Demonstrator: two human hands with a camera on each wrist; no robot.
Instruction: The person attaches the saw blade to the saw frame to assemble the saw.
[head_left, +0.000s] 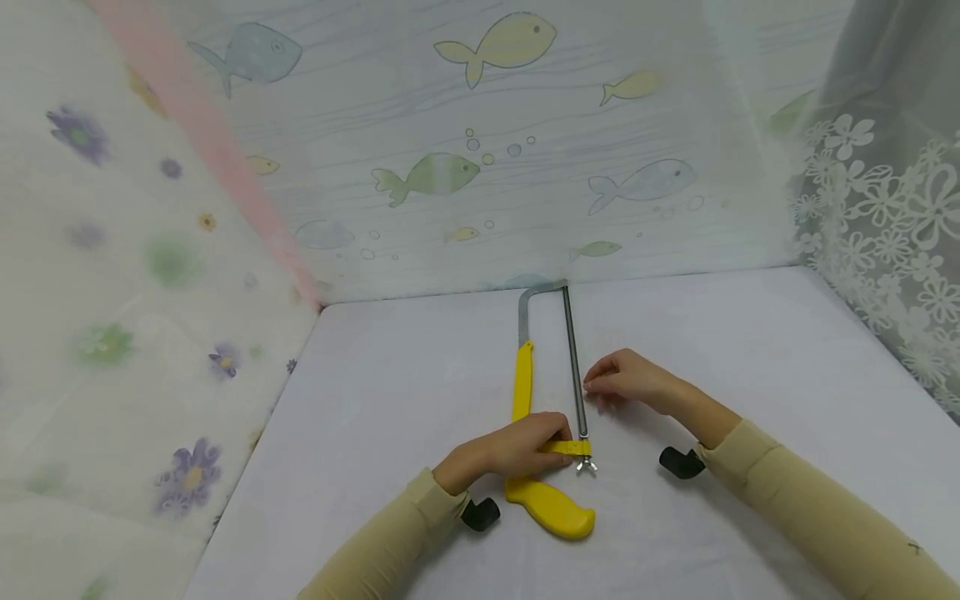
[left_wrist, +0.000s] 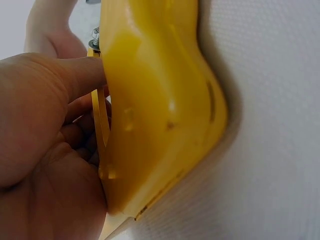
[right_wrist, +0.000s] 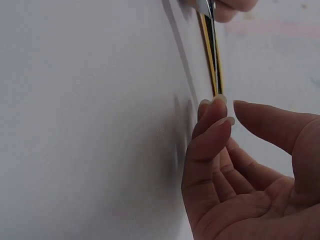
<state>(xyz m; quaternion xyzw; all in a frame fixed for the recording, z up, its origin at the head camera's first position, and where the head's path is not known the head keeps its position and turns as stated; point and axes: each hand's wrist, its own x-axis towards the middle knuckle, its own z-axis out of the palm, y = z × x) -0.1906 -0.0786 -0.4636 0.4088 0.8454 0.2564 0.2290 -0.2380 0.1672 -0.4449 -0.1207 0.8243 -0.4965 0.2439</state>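
A hacksaw with a yellow frame (head_left: 522,379) and a grey front bow lies on the white table in the head view. My left hand (head_left: 517,446) grips it just above its yellow handle (head_left: 558,512), thumb and fingers about the yellow bracket (head_left: 577,447). A silver wing nut (head_left: 587,467) sits at the bracket's end. Close up in the left wrist view, the handle (left_wrist: 155,110) stands beside the thumb. My right hand (head_left: 630,383) is just right of the dark blade (head_left: 574,358). In the right wrist view a gap shows between its thumb and loosely bent fingers (right_wrist: 207,150).
The white tabletop (head_left: 390,367) spreads around the saw. A fish-print curtain (head_left: 525,167) hangs at its back edge, a flowered cloth (head_left: 150,333) on the left, white lace (head_left: 892,217) on the right. Black wrist cameras (head_left: 482,515) sit under both sleeves.
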